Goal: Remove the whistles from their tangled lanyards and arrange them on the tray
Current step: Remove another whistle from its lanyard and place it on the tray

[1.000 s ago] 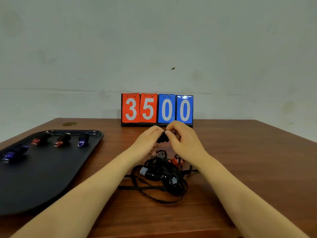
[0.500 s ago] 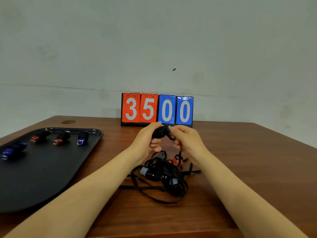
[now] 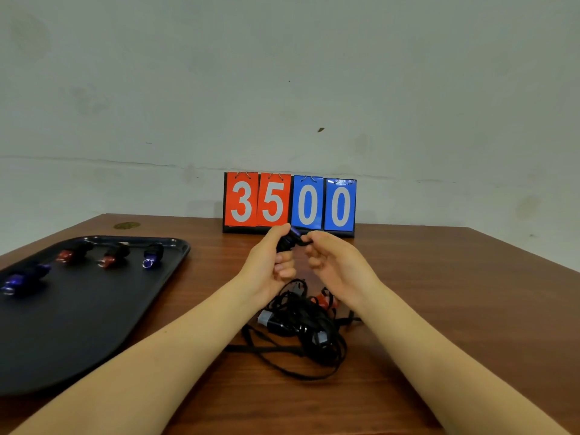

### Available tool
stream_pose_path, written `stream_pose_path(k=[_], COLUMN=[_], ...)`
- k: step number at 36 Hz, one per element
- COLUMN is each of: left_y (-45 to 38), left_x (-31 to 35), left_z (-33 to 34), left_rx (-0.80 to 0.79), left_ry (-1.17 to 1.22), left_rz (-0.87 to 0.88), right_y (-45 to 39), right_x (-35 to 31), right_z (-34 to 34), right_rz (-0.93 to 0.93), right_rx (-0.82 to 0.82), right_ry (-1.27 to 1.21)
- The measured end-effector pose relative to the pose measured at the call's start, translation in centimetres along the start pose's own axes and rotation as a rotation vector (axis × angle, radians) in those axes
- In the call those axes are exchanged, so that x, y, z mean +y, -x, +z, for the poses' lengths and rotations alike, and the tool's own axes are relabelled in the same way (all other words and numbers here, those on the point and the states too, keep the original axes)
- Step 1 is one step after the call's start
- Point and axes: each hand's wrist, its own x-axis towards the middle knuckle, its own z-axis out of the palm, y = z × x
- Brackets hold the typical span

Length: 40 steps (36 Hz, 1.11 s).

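Note:
My left hand (image 3: pixel 270 262) grips a dark whistle (image 3: pixel 287 240) raised above the table, in front of the score cards. My right hand (image 3: pixel 332 262) pinches the small black clip or ring (image 3: pixel 303 242) at the whistle's right end. Below both hands a tangle of black lanyards (image 3: pixel 301 328) lies on the table, with a grey-ended whistle (image 3: pixel 266 318) and a red whistle (image 3: pixel 323 300) caught in it. The black tray (image 3: pixel 78 324) at left carries several loose whistles: two red ones (image 3: pixel 70 253) (image 3: pixel 113 255) and two blue ones (image 3: pixel 152 254) (image 3: pixel 22 277).
A flip scoreboard (image 3: pixel 290 202) reading 3500 stands at the back edge of the wooden table (image 3: pixel 455 293), against a pale wall. A round brass-coloured disc (image 3: pixel 126 225) is set into the table's far left corner.
Both hands have risen slightly with the dark whistle. They have drawn a little apart, the left hand now gripping the whistle body and the right pinching its end.

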Motion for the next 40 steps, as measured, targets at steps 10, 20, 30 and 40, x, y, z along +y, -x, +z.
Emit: stream_pose_path(k=[10, 20, 30, 40], left_y=[0.1, 0.3, 0.5, 0.2], left_x=[-0.4, 0.1, 0.6, 0.9], left_z=[0.8, 1.0, 1.3, 1.1], left_rx=[0.024, 0.085, 0.034, 0.001], left_ry=[0.072, 0.053, 0.124, 0.254], left_rz=[-0.031, -0.002, -0.057, -0.116], right_y=[-0.5, -0.4, -0.1, 0.0], right_x=[0.4, 0.8, 1.2, 0.3], right_z=[0.0, 0.2, 0.2, 0.3], right_rz=[0.283, 0.045, -0.111, -0.205], right_rx=[-0.006, -0.028, -0.042, 0.039], right_ry=[-0.154, 0.241, 0.198, 0.263])
